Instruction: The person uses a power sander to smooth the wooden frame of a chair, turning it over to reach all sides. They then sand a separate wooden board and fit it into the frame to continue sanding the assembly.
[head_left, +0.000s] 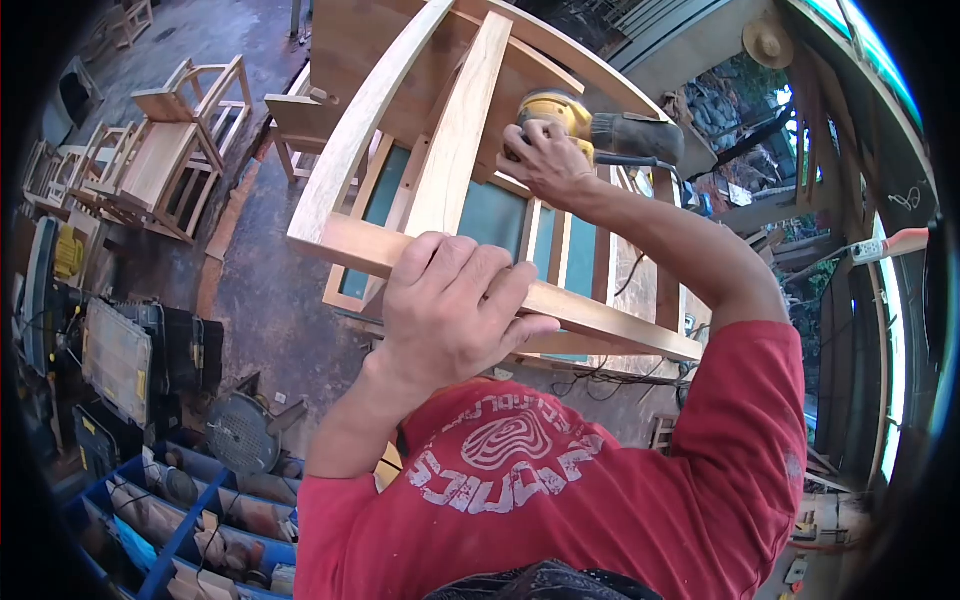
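Grey floor: spreads under the workshop, stained and worn, reaching back past the furniture at the left.
Wooden frame: directly before the person, tilted, its near rail crossing in front of the chest; curved side pieces run away from it, with a wide pale slat between them.
Green panel: shows through the gaps in the frame.
Wooden chair: well apart from the frame at the far left, beside other bare-wood pieces.
Red shirt: worn by the person, white print on it.
Blue box: lower left, split into compartments full of small items.
Tool case: clear-lidded, upright, near the blue box.
Yellow sander: over the far right part of the frame, dark dust bag attached; whether its pad touches wood is hidden.
Straw hat: hangs at upper right.
Left hand: wrapped firmly around the near rail.
Right hand: grasping the sander, fingers curled over its body.
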